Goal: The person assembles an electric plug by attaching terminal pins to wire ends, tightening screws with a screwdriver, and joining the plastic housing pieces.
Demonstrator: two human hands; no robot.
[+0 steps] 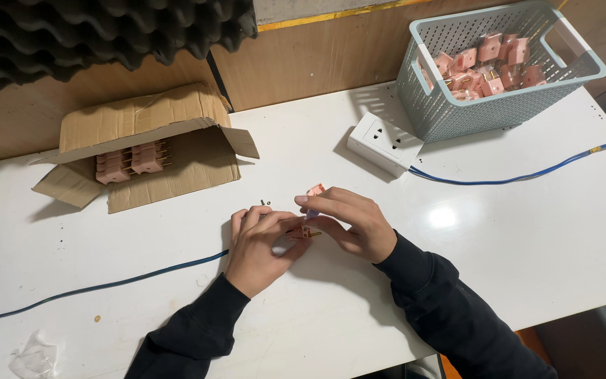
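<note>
My left hand (pixel 261 245) and my right hand (pixel 348 221) meet at the middle of the white table (pixel 499 238). Between their fingertips sits a small pink plug (pixel 301 231) with brass pins; the left fingers grip it. The right hand pinches a thin tool with a purple tip (pixel 311 213) that points down at the plug. Another pink plug piece (pixel 315 189) lies just behind the right hand. A few tiny dark screws (pixel 265 203) lie on the table behind the left hand.
An open cardboard box (pixel 149 147) with several pink plugs lies on its side at the back left. A grey-blue basket (pixel 492 63) of pink plugs stands back right, a white socket block (pixel 386 144) with a blue cable (pixel 527 175) beside it. Another blue cable (pixel 106 284) crosses the left.
</note>
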